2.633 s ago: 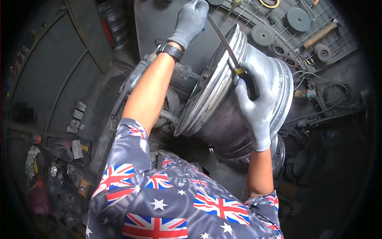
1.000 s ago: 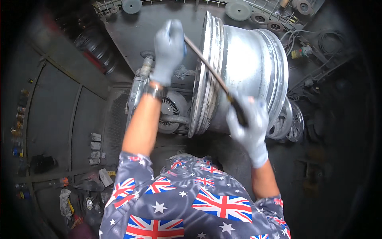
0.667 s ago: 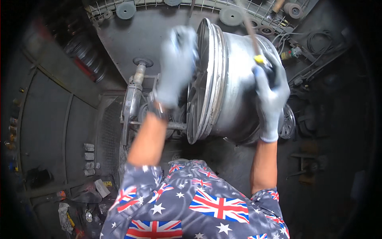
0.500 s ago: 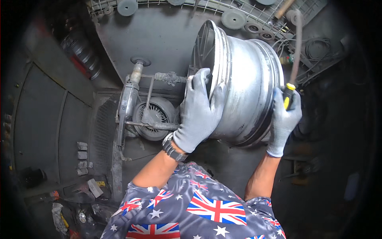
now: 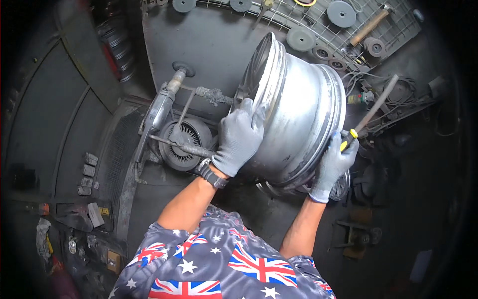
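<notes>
A large silver wheel rim (image 5: pixel 304 117) stands on its side in front of me, tilted, beside a dusty metal stand (image 5: pixel 162 112). My left hand (image 5: pixel 240 138), in a grey glove, is closed on the rim's left lip, its thumb on the outer side and its fingertips over the edge. On the right, my gloved right hand (image 5: pixel 332 167) grips a file (image 5: pixel 377 105) by its yellow and black handle. The file's long grey blade points up and away to the right, clear of the rim. That hand also rests against the rim's right lip.
Behind the stand lies a round grey part with radial slots (image 5: pixel 185 141). A wire mesh shelf (image 5: pixel 323 30) at the back carries several abrasive discs (image 5: pixel 341 13) and a wooden-handled hammer (image 5: pixel 371 26). Coiled cables (image 5: pixel 401 89) hang at the right. Clutter and a small box (image 5: pixel 113 261) sit lower left.
The file has swung from nearly upright to leaning right, and its handle sits lower. Both hands and the rim show a little lower and farther left, as the whole view has shifted.
</notes>
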`<state>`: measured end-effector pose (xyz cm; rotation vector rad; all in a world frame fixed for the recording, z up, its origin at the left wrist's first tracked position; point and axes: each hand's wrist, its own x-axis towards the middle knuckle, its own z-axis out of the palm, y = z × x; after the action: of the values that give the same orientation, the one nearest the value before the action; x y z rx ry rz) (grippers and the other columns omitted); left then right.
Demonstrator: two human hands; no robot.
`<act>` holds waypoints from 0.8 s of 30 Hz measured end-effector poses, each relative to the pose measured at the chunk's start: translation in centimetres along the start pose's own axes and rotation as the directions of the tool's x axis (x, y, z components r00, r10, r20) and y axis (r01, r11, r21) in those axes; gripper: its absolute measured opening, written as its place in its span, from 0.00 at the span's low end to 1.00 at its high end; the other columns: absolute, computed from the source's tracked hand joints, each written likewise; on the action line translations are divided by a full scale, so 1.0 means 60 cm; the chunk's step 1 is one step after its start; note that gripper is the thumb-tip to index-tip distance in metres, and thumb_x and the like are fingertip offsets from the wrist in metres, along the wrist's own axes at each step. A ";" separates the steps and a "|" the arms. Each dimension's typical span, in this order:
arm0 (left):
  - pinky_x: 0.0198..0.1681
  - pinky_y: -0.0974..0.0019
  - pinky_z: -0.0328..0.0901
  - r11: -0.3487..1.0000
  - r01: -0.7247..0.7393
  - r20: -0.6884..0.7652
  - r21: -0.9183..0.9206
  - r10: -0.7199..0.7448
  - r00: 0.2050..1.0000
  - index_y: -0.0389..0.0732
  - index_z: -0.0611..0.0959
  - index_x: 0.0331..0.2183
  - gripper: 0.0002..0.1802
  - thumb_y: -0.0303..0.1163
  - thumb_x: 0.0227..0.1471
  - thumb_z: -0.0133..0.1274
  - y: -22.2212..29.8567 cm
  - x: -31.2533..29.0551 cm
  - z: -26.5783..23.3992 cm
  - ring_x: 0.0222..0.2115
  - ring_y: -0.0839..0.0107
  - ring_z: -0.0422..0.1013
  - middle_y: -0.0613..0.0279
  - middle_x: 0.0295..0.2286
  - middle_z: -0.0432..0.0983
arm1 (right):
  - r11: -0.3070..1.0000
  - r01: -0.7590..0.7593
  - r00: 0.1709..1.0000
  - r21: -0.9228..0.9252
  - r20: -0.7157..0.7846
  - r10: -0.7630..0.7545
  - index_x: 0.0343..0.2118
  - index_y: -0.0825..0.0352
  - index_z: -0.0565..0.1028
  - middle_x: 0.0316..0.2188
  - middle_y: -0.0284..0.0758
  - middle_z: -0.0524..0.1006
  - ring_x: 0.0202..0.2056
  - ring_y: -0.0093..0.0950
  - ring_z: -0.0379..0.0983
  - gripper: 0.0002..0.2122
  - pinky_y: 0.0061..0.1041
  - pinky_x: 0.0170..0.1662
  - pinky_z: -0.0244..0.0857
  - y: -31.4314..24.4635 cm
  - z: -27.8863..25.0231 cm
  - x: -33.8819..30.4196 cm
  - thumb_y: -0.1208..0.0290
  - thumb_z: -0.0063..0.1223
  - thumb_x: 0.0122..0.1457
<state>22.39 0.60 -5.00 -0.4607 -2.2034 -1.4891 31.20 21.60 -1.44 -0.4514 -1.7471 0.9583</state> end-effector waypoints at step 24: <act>0.28 0.49 0.67 0.986 -0.166 -0.205 -0.027 0.157 0.966 0.36 0.80 0.36 0.13 0.37 0.68 0.53 -0.066 -0.100 0.005 0.27 0.37 0.74 0.40 0.23 0.73 | 0.998 0.058 0.992 -0.010 -0.108 -0.059 0.45 0.71 0.74 0.34 0.37 0.77 0.34 0.28 0.74 0.09 0.29 0.41 0.70 0.084 -0.012 -0.118 0.75 0.57 0.65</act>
<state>25.43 -0.72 -11.35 -0.4691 -1.9314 -1.4325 33.88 20.01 -9.59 -0.4458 -1.6576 0.8709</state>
